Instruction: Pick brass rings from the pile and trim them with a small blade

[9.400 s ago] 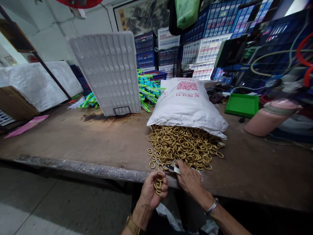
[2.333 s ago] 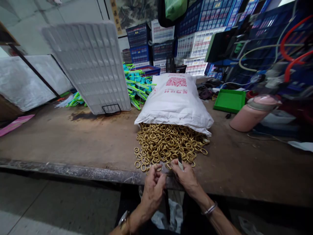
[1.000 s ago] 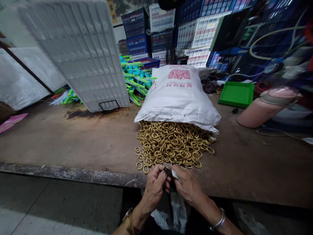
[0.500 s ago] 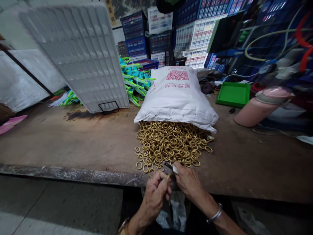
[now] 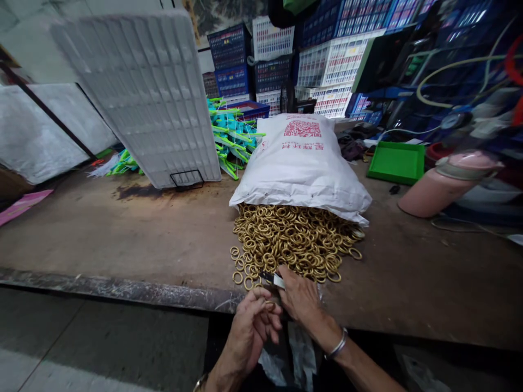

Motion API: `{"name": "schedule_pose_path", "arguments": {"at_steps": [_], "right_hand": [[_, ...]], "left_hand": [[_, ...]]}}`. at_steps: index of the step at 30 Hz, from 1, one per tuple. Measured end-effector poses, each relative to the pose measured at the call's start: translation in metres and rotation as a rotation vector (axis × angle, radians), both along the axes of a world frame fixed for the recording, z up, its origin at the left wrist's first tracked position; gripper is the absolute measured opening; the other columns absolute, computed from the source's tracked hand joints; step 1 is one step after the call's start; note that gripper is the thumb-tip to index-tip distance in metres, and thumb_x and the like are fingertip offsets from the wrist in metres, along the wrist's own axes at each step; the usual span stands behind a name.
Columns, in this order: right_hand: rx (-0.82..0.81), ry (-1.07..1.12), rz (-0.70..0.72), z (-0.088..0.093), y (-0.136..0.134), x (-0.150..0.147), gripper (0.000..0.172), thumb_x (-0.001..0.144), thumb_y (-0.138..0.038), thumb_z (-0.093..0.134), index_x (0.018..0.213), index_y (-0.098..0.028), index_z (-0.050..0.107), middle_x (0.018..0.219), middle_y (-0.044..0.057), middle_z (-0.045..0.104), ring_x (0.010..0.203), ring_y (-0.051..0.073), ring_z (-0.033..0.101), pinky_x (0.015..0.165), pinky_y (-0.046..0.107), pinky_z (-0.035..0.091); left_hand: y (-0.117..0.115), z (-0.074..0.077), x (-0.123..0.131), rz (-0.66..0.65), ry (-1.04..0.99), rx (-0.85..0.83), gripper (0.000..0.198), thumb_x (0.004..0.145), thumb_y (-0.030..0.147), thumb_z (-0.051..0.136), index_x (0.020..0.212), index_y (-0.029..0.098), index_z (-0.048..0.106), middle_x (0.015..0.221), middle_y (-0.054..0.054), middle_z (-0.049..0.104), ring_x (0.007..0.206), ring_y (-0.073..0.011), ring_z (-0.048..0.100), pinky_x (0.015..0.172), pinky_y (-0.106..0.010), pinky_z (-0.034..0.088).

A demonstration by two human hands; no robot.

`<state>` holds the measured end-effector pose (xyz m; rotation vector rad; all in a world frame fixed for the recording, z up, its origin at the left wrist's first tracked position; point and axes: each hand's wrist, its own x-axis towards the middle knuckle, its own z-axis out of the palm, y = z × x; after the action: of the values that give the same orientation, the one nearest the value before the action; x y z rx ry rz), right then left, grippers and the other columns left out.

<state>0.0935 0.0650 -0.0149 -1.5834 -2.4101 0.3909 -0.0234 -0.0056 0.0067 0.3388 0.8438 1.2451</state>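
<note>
1. From my remote seat I take the white sack (image 5: 304, 169) as landmark: the gold rings (image 5: 298, 239) lie heaped at its near edge, between it and my hands, the heap's long axis running across the sack's mouth.
2. My right hand (image 5: 301, 298) is nearer the sack, at the heap's front edge. Its fingers are closed around a small tool (image 5: 279, 281), whose pale handle leads into a dark blade pointing left, across the heap's front.
3. My left hand (image 5: 254, 322) is farther from the sack, left of the right hand, half curled; a single ring (image 5: 269, 303) appears pinched at its fingertips. Whether its palm holds more, I cannot tell.
4. The sack seems to contain more rings, emerging under its lip; how many is hidden.
5. Right of the sack sit a shallow green tray (image 5: 396, 163) and a tilted-looking pink bottle (image 5: 431, 188), its contents hidden.
6. Behind the sack, blue crates (image 5: 231, 80) and white crates (image 5: 321, 68) stand stacked; their contents are unclear.
</note>
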Motion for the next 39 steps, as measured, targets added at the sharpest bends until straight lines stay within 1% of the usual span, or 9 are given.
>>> {"name": "schedule_pose_path", "arguments": {"at_steps": [7,12,17,20,23,25,31,36,39], "right_hand": [[-0.073,0.125,-0.025,0.001,0.003,0.007,0.016,0.071,-0.01,0.04,0.081,-0.019,0.048,0.07,0.001,0.06,0.061,0.013,0.052,0.054,0.024,0.025],[-0.229,0.427,-0.056,0.003,0.007,0.014,0.008,0.072,-0.021,0.04,0.065,-0.02,0.043,0.056,-0.004,0.045,0.053,0.01,0.041,0.051,0.021,0.027],[-0.509,0.774,-0.107,0.011,0.006,0.017,0.01,0.064,-0.028,0.046,0.061,-0.019,0.044,0.053,-0.007,0.039,0.051,0.008,0.036,0.049,0.019,0.03],[-0.679,0.92,-0.141,0.019,-0.001,0.016,0.01,0.064,-0.029,0.047,0.063,-0.02,0.044,0.05,-0.009,0.037,0.045,0.006,0.031,0.045,0.018,0.026],[-0.806,0.962,-0.194,0.023,-0.006,0.014,0.011,0.067,-0.031,0.044,0.069,-0.021,0.043,0.049,-0.01,0.037,0.038,0.005,0.024,0.04,0.018,0.021],[-0.786,0.932,-0.189,0.023,-0.007,0.014,0.017,0.071,-0.037,0.042,0.07,-0.02,0.044,0.049,-0.009,0.039,0.038,0.005,0.025,0.04,0.018,0.021],[-0.484,0.794,-0.062,0.017,-0.004,0.011,0.027,0.072,-0.042,0.043,0.058,-0.019,0.042,0.054,-0.005,0.039,0.054,0.009,0.037,0.053,0.021,0.031],[-0.455,0.735,-0.078,0.012,-0.005,0.009,0.025,0.072,-0.039,0.041,0.057,-0.019,0.043,0.053,-0.005,0.039,0.053,0.009,0.037,0.052,0.021,0.031],[-0.45,0.75,-0.043,0.007,-0.004,0.01,0.025,0.074,-0.037,0.04,0.059,-0.018,0.045,0.055,-0.005,0.043,0.055,0.01,0.04,0.054,0.021,0.033]], "left_hand": [[0.007,0.001,0.002,0.006,-0.095,-0.043,0.025,0.075,0.032,0.053,0.06,0.012,0.05,0.069,-0.004,0.054,0.055,-0.0101,0.05,0.04,-0.018,0.039],[0.013,-0.003,0.005,0.028,0.292,0.064,0.02,0.073,0.034,0.058,0.074,0.015,0.053,0.061,0.001,0.051,0.047,-0.007,0.042,0.038,-0.016,0.033],[0.016,-0.008,0.004,0.038,0.75,0.303,0.024,0.074,0.027,0.057,0.095,0.017,0.061,0.077,-0.003,0.059,0.068,-0.0126,0.052,0.066,-0.023,0.042],[0.016,-0.007,0.003,-0.002,0.845,0.435,0.024,0.077,0.024,0.052,0.097,0.018,0.063,0.09,-0.007,0.062,0.083,-0.0184,0.055,0.078,-0.028,0.04],[0.017,-0.002,0.004,-0.017,0.843,0.442,0.019,0.078,0.024,0.05,0.088,0.018,0.065,0.082,-0.006,0.064,0.077,-0.0177,0.056,0.073,-0.026,0.041],[0.018,0.002,0.004,-0.01,0.829,0.403,0.017,0.078,0.026,0.051,0.081,0.017,0.065,0.074,-0.004,0.063,0.069,-0.0157,0.055,0.067,-0.024,0.041],[0.019,0.011,0.007,-0.004,0.764,0.303,0.018,0.075,0.031,0.054,0.07,0.015,0.06,0.059,0.001,0.053,0.056,-0.0104,0.047,0.057,-0.02,0.037],[0.016,0.007,0.006,-0.17,0.553,0.159,0.029,0.079,0.04,0.047,0.066,0.014,0.05,0.048,0.006,0.039,0.038,-0.0036,0.027,0.038,-0.017,0.021],[0.014,0.001,0.006,-0.189,0.426,0.135,0.029,0.078,0.042,0.048,0.07,0.015,0.048,0.05,0.006,0.04,0.036,-0.0024,0.022,0.034,-0.016,0.016]]}}
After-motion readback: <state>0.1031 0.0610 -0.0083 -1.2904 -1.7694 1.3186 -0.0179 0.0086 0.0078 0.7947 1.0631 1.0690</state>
